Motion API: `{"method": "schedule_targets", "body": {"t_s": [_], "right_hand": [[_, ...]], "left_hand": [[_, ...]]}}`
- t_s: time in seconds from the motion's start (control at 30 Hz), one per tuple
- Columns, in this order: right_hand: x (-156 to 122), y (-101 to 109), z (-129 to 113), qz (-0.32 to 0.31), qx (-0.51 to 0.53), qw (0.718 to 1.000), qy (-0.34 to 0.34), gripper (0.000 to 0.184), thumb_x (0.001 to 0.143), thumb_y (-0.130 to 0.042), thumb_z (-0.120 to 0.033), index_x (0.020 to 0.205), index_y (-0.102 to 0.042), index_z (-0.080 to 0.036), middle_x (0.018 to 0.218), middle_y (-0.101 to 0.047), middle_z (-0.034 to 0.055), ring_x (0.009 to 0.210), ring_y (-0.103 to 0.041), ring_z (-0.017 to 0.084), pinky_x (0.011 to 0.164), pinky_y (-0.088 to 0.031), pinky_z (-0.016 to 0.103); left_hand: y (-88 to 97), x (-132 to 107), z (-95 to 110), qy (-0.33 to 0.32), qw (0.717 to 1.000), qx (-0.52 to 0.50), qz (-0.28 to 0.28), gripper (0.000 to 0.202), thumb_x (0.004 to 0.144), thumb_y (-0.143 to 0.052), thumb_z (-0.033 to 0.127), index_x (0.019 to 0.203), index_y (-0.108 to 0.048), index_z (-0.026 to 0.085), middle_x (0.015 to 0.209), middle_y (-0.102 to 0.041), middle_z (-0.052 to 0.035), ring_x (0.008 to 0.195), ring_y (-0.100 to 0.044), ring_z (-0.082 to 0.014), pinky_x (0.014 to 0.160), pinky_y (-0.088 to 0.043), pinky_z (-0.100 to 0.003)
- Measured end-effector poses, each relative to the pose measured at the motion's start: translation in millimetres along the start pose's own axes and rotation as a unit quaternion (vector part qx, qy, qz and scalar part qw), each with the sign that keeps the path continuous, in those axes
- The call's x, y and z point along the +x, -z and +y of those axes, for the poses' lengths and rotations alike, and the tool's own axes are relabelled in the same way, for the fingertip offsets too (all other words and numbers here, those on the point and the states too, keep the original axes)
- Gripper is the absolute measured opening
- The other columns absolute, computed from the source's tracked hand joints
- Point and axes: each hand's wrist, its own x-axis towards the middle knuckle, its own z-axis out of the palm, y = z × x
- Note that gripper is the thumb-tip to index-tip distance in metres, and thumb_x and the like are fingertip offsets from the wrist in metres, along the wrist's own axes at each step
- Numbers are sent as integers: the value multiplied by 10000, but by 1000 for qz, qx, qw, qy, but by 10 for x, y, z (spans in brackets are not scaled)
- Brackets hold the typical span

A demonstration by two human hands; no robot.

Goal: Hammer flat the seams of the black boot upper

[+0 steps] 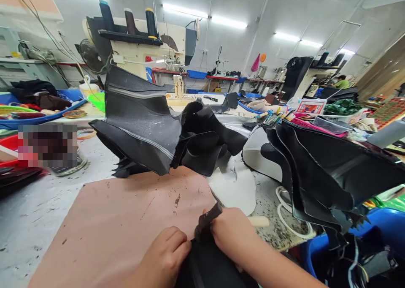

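At the bottom middle, my left hand [167, 254] is closed with its fingers on the edge of a black leather piece [205, 267]. My right hand [236, 233] grips a hammer close to its dark head [207, 221], and the pale wooden handle end [260, 221] sticks out past the wrist. The hammer head rests on or just above the leather beside my left fingertips; I cannot tell whether they touch. A pinkish-brown sheet [126, 220] lies beneath on the table. The lower part of the leather runs out of view.
Black leather pieces [142, 119] are heaped at the sheet's far edge. More black pieces [316, 165] hang over a blue bin [373, 229] at right. White rings [294, 220] and a white cutout [234, 186] lie on the table. A sewing machine [142, 51] stands behind.
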Motion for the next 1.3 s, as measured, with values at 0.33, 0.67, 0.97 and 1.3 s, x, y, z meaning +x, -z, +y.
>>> {"method": "schedule_targets", "body": {"t_s": [0.33,0.67,0.97,1.3], "right_hand": [[28,34,-103,-15,-31,999,26,226,794,-486,-56,866,-652,-191,776,-709,41,686,-659,210,487,-314,290],[-33,103,-124,-26,7,999,18,214,768,-505,-49,769,-650,-206,762,-705,20,676,-640,186,509,-290,285],[19,-55,-139,-33,5,999,6,228,792,-494,-76,807,-674,-216,830,-720,30,737,-661,210,523,-310,289],[-50,23,-198,66,4,998,10,201,811,-504,-75,823,-622,-238,709,-679,-10,620,-624,170,480,-234,298]], "left_hand": [[161,24,-42,140,985,-77,-68,200,751,-498,6,748,-550,199,719,-594,11,677,-566,-145,586,-458,-217],[52,-120,62,93,995,-36,-13,278,864,-340,29,768,-549,185,728,-551,-21,650,-536,-151,575,-446,-237],[165,-108,10,153,987,-35,-31,130,839,-507,111,797,-576,213,756,-587,-4,694,-569,-167,606,-478,-257],[153,-148,158,9,994,104,28,320,935,-266,92,850,-569,148,692,-586,-43,619,-558,-173,563,-484,-273]]}}
